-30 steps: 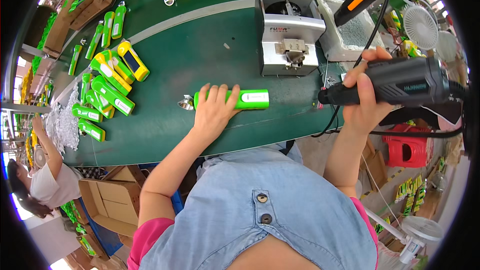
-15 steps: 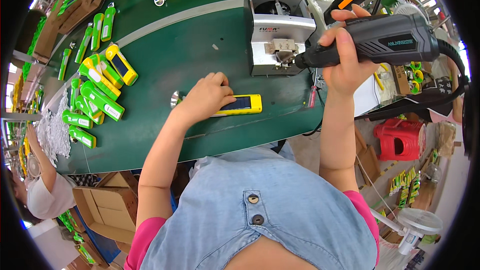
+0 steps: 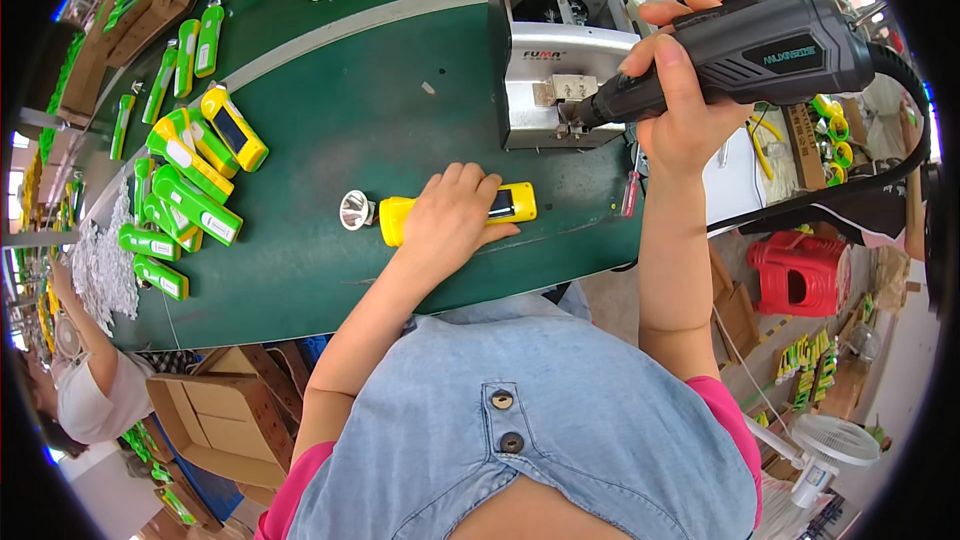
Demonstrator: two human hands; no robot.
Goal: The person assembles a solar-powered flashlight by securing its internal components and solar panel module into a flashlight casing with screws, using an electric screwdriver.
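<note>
My right hand (image 3: 690,105) grips a black electric screwdriver (image 3: 770,55) from above. Its tip points left and touches the front outlet of the silver screw feeder (image 3: 545,90). On the green table, my left hand (image 3: 452,215) is closed over the middle of a yellow flashlight body (image 3: 518,203) with a dark panel on its right part. The body lies flat, its wide end pointing left. Just beyond that end is a shiny cone reflector (image 3: 355,210), and the hand hides how the two connect, if they do.
Several green and yellow flashlights (image 3: 195,200) lie in a pile at the left, near a heap of small white pieces (image 3: 105,260). A red-handled screwdriver (image 3: 631,190) rests right of the feeder. A red stool (image 3: 797,273) stands on the floor. A co-worker's arm (image 3: 88,320) shows far left.
My left hand has shifted right along the flashlight and now covers its middle, uncovering the wide end. The electric screwdriver has moved slightly left, its tip now at the feeder outlet.
</note>
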